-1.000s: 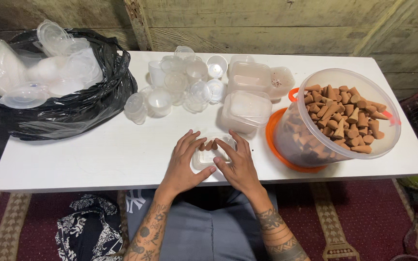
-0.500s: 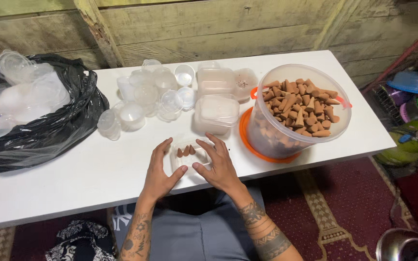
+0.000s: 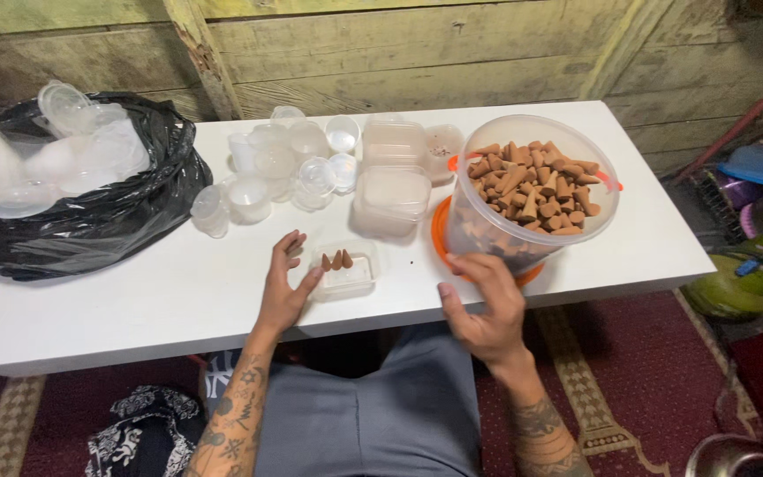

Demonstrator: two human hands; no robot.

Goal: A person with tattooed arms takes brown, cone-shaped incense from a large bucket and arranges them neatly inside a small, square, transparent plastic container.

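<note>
**One hand steadies the small tray while the other hovers by the big tub**

Just left of the frame's centre, the left hand (image 3: 285, 291) lies flat on the white table (image 3: 134, 291), fingers spread and loose, its fingertips touching the left wall of a small clear rectangular tray (image 3: 343, 272). It clasps nothing; the contact looks like a brace that keeps the light tray from sliding. Three brown cone-shaped pieces (image 3: 336, 261) lie side by side along the tray's far edge, lined up in a row, which leaves the near part of the tray bare.

The right hand (image 3: 486, 309) hangs below centre, off the table's front edge, fingers half curled and open, empty as far as can be seen. It sits just beside the base of a large clear round tub (image 3: 527, 190) heaped with the same brown cones (image 3: 536, 181). The tub stands on an orange lid (image 3: 441, 238) right of centre, near the hand so that the cones are within easy reach.

Behind the tray, at upper centre, stand stacked clear rectangular tubs (image 3: 390, 190) and a cluster of small round clear cups (image 3: 284, 163), gathered as a supply. At upper left a black plastic bag (image 3: 90, 212) lies open on the table's end, full of more clear containers. A red patterned rug (image 3: 646, 380) shows under the table at lower right.
</note>
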